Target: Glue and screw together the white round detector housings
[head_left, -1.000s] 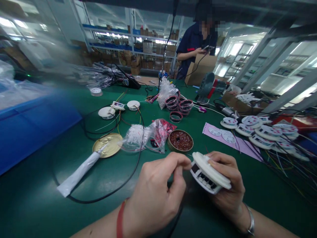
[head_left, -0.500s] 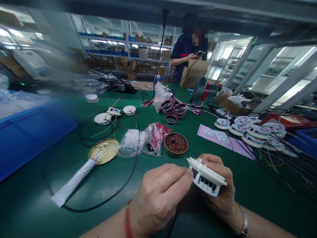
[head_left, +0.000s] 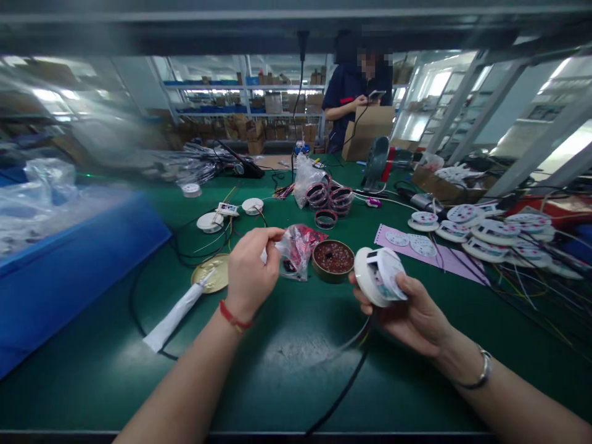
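Note:
My right hand (head_left: pixel 411 314) grips a white round plastic housing (head_left: pixel 379 277) with a label on its face, tilted above the table. Thin wires and a black cable hang from its underside. Over on the left, my left hand (head_left: pixel 254 265) is at the clear plastic bags, its fingers curled and pressed together. Whatever they pinch is hidden, and the hand covers the bag of small white parts. Just right of it lies a clear bag with red contents (head_left: pixel 300 243). Between the hands stands a round tin (head_left: pixel 333 259) of brown material with small bits in it.
A white tube (head_left: pixel 178 314) rests with its nozzle on a gold lid (head_left: pixel 215 277). Blue bin (head_left: pixel 83 271) at left; labelled round housings (head_left: pixel 494 234) with wires piled right, beside a pink sheet (head_left: pixel 456 262). A person (head_left: pixel 358 98) stands behind the table, holding a phone.
My left hand has left the housing and moved left and away from me to the bags. My right hand has turned the housing so its labelled face shows.

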### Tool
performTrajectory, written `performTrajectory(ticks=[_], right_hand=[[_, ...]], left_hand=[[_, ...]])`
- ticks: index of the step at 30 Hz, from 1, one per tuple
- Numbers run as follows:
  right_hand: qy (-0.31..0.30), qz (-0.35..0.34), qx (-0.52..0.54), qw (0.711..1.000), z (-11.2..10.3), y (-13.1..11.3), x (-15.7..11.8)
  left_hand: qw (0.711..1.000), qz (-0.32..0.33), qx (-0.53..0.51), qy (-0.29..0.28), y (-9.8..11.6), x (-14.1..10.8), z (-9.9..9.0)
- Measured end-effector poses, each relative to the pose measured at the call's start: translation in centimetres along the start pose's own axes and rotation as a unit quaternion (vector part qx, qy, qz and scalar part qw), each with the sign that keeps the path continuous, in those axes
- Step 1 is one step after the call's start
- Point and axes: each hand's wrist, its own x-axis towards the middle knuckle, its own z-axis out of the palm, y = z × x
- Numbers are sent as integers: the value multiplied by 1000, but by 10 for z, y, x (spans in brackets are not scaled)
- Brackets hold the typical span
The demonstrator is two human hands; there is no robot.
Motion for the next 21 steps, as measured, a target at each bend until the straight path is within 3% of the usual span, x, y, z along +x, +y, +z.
performTrajectory(ticks=[3, 5, 7, 9, 12, 17, 21], right_hand=[[5, 104, 92, 990, 1, 2, 4], [18, 142, 92, 985, 1, 5, 6], [49, 127, 31, 990, 0, 10, 8], [68, 91, -44, 993, -1, 16, 10], [67, 56, -103, 991, -3, 24, 11], [85, 25, -110, 990, -4, 29, 14], [87, 22, -114, 989, -4, 30, 14]], left_hand=[[995, -7, 31, -95, -12, -2, 12], [982, 7, 30, -186, -16, -6, 19], [961, 27, 32, -273, -17, -10, 23], [943, 42, 53, -327, -15, -15, 26], [937, 65, 87, -333, -11, -19, 32], [915, 117, 162, -352, -1, -23, 47], [901, 117, 200, -366, 4, -24, 58]])
